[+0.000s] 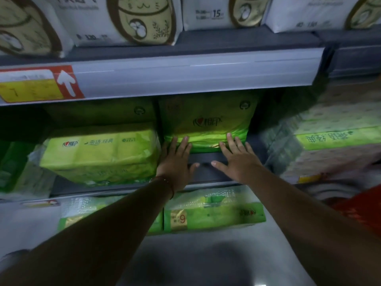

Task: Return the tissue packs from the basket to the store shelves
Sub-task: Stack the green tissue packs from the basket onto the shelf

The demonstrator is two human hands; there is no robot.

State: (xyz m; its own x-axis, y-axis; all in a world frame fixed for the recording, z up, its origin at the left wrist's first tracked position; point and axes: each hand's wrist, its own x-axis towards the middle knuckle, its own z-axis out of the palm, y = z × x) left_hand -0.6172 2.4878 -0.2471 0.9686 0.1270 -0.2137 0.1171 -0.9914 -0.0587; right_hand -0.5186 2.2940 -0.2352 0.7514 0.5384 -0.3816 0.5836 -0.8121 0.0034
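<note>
A green tissue pack [208,122] stands deep on the middle shelf [206,171], under the upper shelf's rail. My left hand [177,159] lies flat with fingers spread, its fingertips against the pack's lower left front. My right hand [237,157] is also flat and spread, fingertips touching the pack's lower right front. Neither hand grips anything. Just left of the hands another green tissue pack [99,155] sits nearer the shelf's front edge. The basket is not in view.
White tissue packs [123,19] fill the upper shelf above a grey price rail [185,73] with a red and yellow tag [37,84]. More green packs [214,213] lie on the lower shelf. Wrapped packs [329,139] stand at right. A red object [362,209] shows at far right.
</note>
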